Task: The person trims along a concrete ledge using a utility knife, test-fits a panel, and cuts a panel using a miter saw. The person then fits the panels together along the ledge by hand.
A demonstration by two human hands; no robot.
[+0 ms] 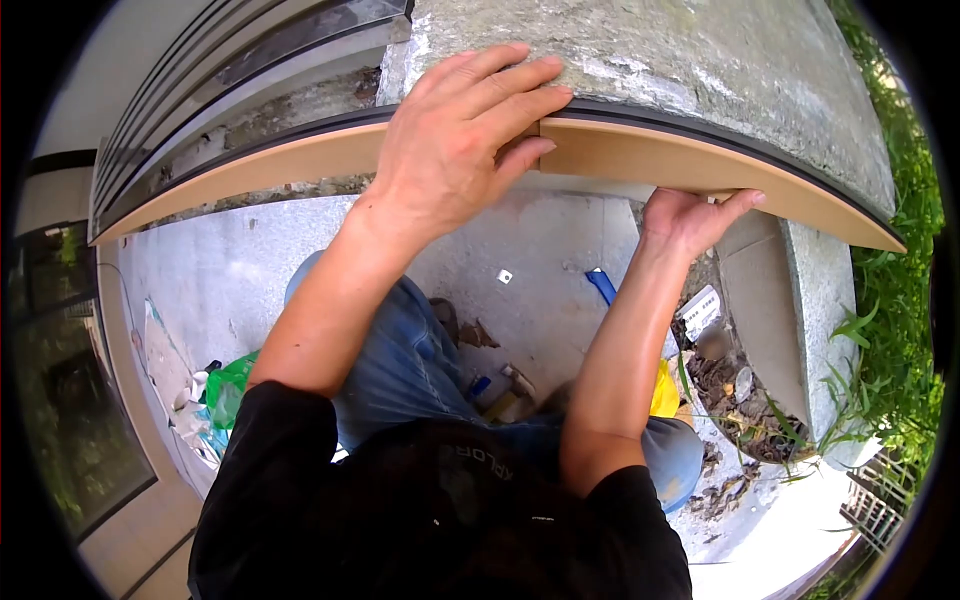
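Observation:
A long tan panel strip point(640, 153) with a dark upper edge runs across the front of a concrete ledge point(640, 55). Near its middle is a vertical seam, where a second tan strip point(270, 178) meets it from the left. My left hand point(440, 140) lies over the strips beside this seam, fingers stretched across the dark edge and thumb against the tan face. Under the right-hand strip, my right hand point(685, 215) holds the lower edge, its thumb pointing right along it. The other fingers of that hand are mostly hidden behind the strip.
On the grey floor lie a small white square piece point(505, 276) and a blue-handled tool point(601, 286). A green bag point(232, 388) lies at left. Right of my forearm are a white labelled packet point(700, 312) and dirt with debris point(735, 385). Plants point(900, 330) grow along the right side.

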